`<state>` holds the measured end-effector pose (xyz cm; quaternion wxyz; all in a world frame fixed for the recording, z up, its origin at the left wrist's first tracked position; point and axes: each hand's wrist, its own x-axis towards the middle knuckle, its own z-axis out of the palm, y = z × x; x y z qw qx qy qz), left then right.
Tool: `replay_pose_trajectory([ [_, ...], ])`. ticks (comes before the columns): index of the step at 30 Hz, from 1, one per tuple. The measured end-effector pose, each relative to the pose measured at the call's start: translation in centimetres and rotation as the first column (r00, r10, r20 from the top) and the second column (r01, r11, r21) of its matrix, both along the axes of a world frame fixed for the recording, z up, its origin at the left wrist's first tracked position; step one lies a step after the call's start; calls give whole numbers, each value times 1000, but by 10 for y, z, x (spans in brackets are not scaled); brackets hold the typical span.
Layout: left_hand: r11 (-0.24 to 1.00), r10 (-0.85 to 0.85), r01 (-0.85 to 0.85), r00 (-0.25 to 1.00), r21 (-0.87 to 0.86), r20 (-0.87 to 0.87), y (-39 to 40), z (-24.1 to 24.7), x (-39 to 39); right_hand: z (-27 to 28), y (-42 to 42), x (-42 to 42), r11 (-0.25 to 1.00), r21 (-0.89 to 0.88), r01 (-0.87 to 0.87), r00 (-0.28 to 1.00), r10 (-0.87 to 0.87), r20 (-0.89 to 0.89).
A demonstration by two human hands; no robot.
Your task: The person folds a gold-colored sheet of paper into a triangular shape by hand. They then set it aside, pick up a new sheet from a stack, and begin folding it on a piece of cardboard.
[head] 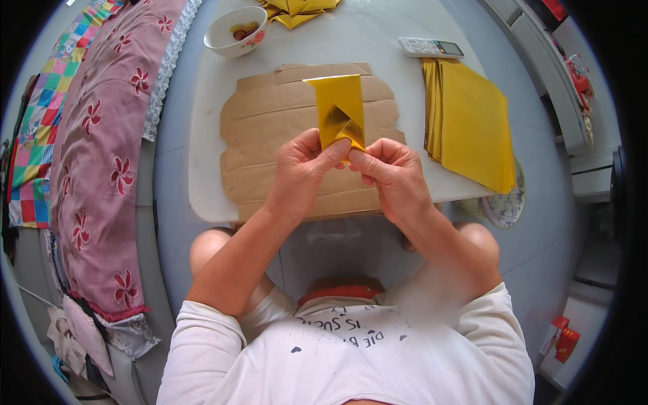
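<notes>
A partly folded sheet of gold foil paper is held up over a flattened piece of brown cardboard. My left hand pinches its lower left part between thumb and fingers. The thumb and fingers of my right hand grip its lower right corner. A diagonal fold shows just above my thumbs. To the right lies a stack of flat gold foil sheets, with a white remote control at its far edge. Folded gold paper pieces lie in a pile at the table's far side.
A white bowl with several small fruits stands at the table's far left. The white table has rounded corners. A sofa with a pink flowered cover runs along the left. Grey cabinets stand at the right.
</notes>
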<state>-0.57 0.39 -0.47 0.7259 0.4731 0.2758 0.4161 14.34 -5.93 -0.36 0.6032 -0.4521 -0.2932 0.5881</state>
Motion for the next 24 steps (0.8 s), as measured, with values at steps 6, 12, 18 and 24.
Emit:
replay_pose_trajectory([
  [6, 998, -8, 8, 1000, -57, 5, 1, 5, -3, 1, 0, -4, 999, -12, -33, 997, 34, 72],
  [12, 990, -140, 139, 990, -21, -26, 7, 3, -9, 9, 2, 5, 999, 10, -40, 993, 39, 107],
  [18, 987, -157, 158, 987, -18, 9, 5, -4, -9, 2, 0, 3, 999, 17, 45, 999, -45, -7],
  [24, 981, -107, 126, 986, -147, 129, -3, -9, 2, -5, 0, 1, 990, 47, 131, 971, -118, -207],
])
